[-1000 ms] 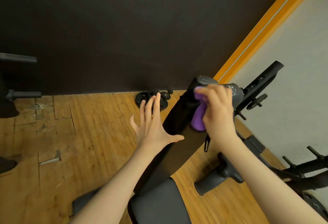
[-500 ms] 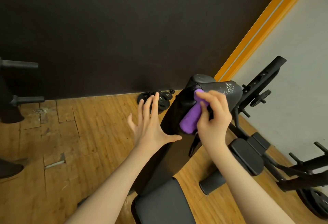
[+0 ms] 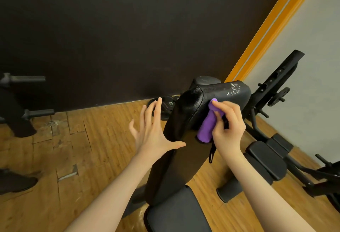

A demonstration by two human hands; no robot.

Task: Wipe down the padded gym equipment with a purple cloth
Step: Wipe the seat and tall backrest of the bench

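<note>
At the bottom centre we see the seat pad [image 3: 176, 215], and above it the black backrest [image 3: 171, 160] rising toward the middle of the frame. Our left hand [image 3: 154, 134] is spread flat, fingers straight, with the thumb resting on the backrest's left edge. Our right hand [image 3: 228, 130] grips the purple cloth [image 3: 207, 127], pressing it against the padded headrest [image 3: 220, 93] right of centre. Beyond lie the wooden floor [image 3: 64, 149], weight plates [image 3: 166, 106] and the dark wall [image 3: 119, 29].
</note>
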